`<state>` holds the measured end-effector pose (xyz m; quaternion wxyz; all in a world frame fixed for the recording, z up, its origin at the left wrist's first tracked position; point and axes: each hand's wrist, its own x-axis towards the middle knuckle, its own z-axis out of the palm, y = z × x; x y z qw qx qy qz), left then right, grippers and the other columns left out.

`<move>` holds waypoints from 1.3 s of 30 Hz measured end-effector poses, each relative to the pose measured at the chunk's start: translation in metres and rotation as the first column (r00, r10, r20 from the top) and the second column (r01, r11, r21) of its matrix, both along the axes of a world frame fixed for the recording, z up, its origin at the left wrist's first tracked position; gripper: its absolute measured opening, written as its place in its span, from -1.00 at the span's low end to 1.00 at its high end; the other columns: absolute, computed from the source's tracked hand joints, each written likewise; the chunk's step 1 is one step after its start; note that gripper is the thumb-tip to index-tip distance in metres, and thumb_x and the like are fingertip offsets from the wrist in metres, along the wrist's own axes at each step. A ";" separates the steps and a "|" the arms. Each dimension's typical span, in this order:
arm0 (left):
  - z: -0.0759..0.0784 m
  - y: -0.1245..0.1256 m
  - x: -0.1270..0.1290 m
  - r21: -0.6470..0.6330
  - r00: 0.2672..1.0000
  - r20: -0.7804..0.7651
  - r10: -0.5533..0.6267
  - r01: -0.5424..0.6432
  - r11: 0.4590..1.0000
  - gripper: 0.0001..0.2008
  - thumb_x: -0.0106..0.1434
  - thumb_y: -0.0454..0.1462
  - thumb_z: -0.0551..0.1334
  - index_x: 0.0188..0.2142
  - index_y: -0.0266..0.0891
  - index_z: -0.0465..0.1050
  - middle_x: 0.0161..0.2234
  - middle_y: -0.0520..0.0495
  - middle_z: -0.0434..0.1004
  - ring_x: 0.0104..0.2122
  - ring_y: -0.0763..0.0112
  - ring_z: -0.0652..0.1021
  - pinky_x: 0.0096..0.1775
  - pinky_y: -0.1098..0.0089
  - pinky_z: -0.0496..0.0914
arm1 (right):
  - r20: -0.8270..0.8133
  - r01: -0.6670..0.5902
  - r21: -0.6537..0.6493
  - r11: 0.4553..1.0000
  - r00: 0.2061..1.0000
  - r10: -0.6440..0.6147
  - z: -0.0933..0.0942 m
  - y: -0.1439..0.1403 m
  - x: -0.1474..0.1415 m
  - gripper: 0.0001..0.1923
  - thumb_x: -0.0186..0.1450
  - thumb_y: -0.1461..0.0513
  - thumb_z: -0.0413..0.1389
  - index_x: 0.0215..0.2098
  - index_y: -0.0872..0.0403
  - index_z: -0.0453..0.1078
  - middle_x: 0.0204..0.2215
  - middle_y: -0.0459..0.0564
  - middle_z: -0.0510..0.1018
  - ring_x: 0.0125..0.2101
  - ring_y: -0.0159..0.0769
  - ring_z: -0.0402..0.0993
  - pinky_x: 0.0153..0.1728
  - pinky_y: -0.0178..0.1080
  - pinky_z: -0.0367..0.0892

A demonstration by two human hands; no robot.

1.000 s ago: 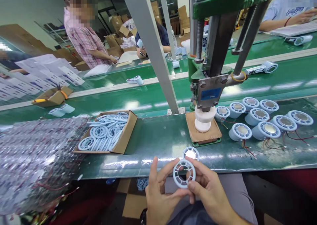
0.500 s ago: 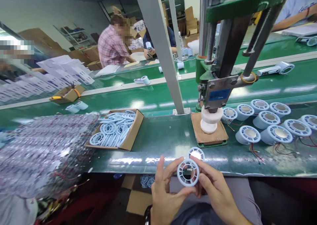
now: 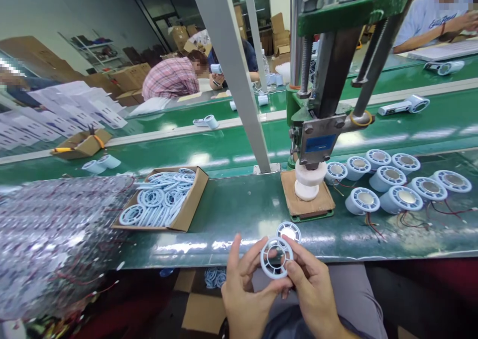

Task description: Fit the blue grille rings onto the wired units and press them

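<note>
Plainly, the ring sits between left hand and right hand.

Glare on bench, L-edge blur

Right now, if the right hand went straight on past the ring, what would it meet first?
Probably the round part with the silver disc, just behind the ring; depth is unclear.

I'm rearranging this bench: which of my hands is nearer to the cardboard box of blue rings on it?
Left. Your left hand is below and right of the box in view; your right hand is farther right, across the held ring from the box.
</note>
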<state>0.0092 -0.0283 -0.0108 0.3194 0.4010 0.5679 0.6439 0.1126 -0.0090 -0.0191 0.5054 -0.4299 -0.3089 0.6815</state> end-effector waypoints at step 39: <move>-0.024 0.042 -0.002 -0.182 0.858 -0.383 -0.341 0.292 0.939 -0.28 0.08 -0.44 0.31 0.24 -0.15 0.23 0.08 -0.22 0.53 0.07 0.04 0.54 0.13 0.00 0.39 | 0.613 -0.217 0.782 0.584 0.435 -0.659 -0.046 0.039 0.020 -0.26 0.38 0.20 0.11 0.42 0.05 -0.10 -0.17 0.13 0.52 -0.22 -0.17 0.49 -0.28 -0.18 0.49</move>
